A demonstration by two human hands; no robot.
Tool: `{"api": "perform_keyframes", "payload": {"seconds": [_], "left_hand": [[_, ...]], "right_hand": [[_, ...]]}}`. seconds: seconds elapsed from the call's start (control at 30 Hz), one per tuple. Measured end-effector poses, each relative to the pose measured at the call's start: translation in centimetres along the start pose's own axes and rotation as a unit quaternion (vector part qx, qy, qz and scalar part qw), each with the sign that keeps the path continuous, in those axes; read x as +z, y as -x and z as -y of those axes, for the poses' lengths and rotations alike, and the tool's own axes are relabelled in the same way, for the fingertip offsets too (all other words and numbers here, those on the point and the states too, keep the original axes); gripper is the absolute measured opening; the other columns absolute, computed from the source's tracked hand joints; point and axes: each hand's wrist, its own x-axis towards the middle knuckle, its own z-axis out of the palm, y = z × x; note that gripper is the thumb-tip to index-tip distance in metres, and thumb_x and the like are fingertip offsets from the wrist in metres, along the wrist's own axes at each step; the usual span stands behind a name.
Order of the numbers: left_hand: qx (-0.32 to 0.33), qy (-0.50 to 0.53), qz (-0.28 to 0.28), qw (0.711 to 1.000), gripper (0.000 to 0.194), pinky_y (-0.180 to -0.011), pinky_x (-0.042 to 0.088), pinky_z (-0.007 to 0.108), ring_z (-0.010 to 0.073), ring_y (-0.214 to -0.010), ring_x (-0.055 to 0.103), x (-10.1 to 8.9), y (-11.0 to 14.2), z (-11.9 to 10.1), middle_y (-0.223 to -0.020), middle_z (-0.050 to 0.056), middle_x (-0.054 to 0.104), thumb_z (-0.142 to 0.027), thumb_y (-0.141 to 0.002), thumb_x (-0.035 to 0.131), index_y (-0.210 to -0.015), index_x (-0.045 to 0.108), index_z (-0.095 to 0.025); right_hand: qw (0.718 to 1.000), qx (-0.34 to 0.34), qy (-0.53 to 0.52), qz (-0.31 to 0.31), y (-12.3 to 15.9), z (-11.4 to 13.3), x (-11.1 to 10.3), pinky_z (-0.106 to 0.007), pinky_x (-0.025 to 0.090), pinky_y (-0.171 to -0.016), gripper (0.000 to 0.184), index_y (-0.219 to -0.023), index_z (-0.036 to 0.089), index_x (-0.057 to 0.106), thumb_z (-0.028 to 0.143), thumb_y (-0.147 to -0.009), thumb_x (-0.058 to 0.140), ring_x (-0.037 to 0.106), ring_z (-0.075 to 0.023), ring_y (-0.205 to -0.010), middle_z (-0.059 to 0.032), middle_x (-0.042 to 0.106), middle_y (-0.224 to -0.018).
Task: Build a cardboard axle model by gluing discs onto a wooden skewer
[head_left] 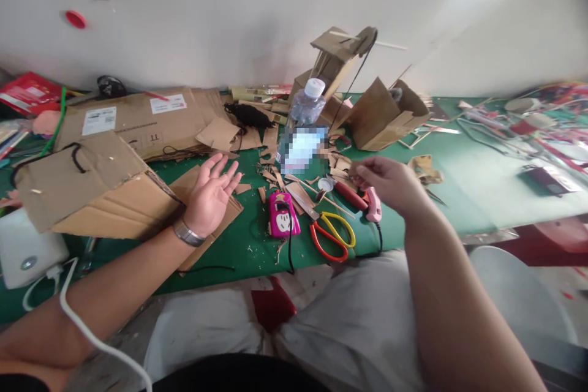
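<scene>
My left hand [209, 199] is open, palm up and fingers spread, over a flat cardboard sheet [215, 228]. Beside it stands a cardboard box with a black cord loop [105, 180]. My right hand [383, 180] is closed in a pinch on what looks like a small cardboard piece [353, 169]. Just below that hand lie a red-handled tool [350, 195] and a pink glue gun [373, 205]. Between my hands are a magenta case with a black cord [283, 214] and scissors with red and yellow handles [331, 236].
A plastic bottle [305, 107] stands behind a lit, blurred screen [301, 150]. Cardboard scraps [273, 174] litter the green table [248, 239]. Farther back are a cardboard structure with a stick axle [340, 52] and an open cardboard box [383, 113]. A white cable [87, 334] crosses my left forearm.
</scene>
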Motion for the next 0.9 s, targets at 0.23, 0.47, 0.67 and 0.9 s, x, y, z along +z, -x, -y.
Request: {"api": "perform_keyframes", "payload": {"seconds": [0.23, 0.47, 0.67, 0.9], "left_hand": [[-0.029, -0.013, 0.027, 0.999, 0.031, -0.126, 0.054, 0.047, 0.0299, -0.151, 0.061, 0.2, 0.5, 0.1, -0.158, 0.008, 0.063, -0.028, -0.092, 0.074, -0.123, 0.074, -0.026], [-0.020, -0.009, 0.032, 0.999, 0.029, -0.109, 0.063, 0.040, 0.0244, -0.128, 0.070, 0.3, 0.8, 0.2, -0.147, 0.010, 0.068, -0.028, -0.092, 0.075, -0.120, 0.076, -0.022], [-0.023, 0.002, 0.037, 0.999, 0.023, -0.101, 0.066, 0.039, 0.0236, -0.121, 0.071, 0.3, 0.7, 0.2, -0.141, 0.009, 0.070, -0.028, -0.089, 0.077, -0.111, 0.077, -0.021], [-0.025, -0.010, 0.046, 0.999, 0.019, -0.094, 0.068, 0.037, 0.0225, -0.114, 0.073, 0.4, 1.0, 0.1, -0.135, 0.009, 0.072, -0.029, -0.090, 0.077, -0.107, 0.076, -0.021]], "right_hand": [[0.989, -0.097, 0.012, 0.111, 3.0, 4.0, 4.1, -0.034, 0.058, -0.068, 0.019, -0.112, 0.024, 0.083, 0.024, -0.100, 0.067, 0.075, -0.0204, -0.067, -0.0016, 0.082, -0.082], [0.948, -0.164, 0.209, 0.176, 4.7, 5.0, 7.0, -0.046, 0.064, -0.096, 0.040, -0.133, 0.018, 0.082, 0.029, -0.094, 0.082, 0.080, -0.0351, -0.110, -0.0158, 0.083, -0.127], [0.941, -0.143, 0.253, 0.174, 5.4, 3.8, 8.3, -0.042, 0.063, -0.097, 0.061, -0.149, 0.019, 0.072, 0.010, -0.089, 0.073, 0.078, -0.0357, -0.119, -0.0183, 0.075, -0.144], [0.945, -0.123, 0.272, 0.130, 4.4, 2.5, 7.5, -0.048, 0.062, -0.104, 0.060, -0.153, 0.011, 0.066, 0.005, -0.094, 0.059, 0.076, -0.0389, -0.125, -0.0253, 0.067, -0.153]]}}
